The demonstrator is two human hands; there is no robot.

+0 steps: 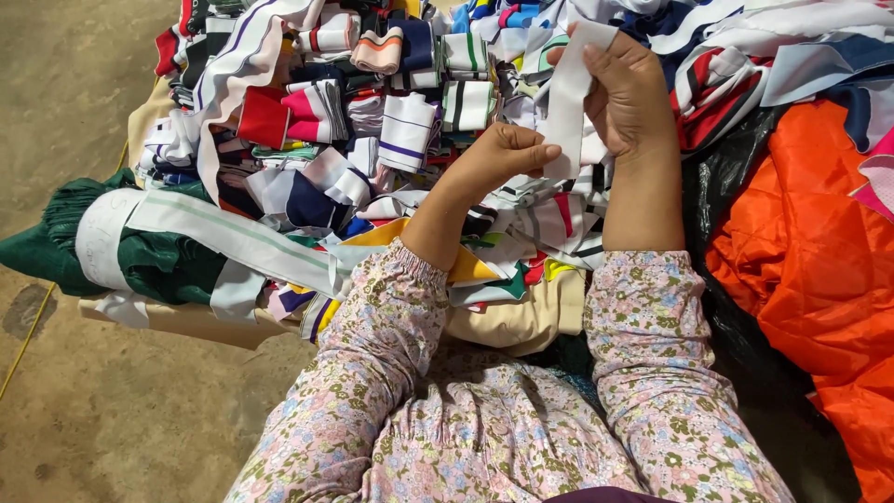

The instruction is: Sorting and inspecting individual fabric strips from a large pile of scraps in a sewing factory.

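Two hands, left (498, 154) and right (629, 93); one white strip (568, 102) between them; one orange quilt (810, 270) right of the strip; folded bands beyond, perhaps dozens.

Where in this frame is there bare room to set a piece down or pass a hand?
Bare floor runs left of the fabric pile, and more of it lies below the green bundle, beside the left sleeve. It is crowded ahead: folded strips pack around both hands, left and right, which hold a white strip. Orange cloth fills the right.
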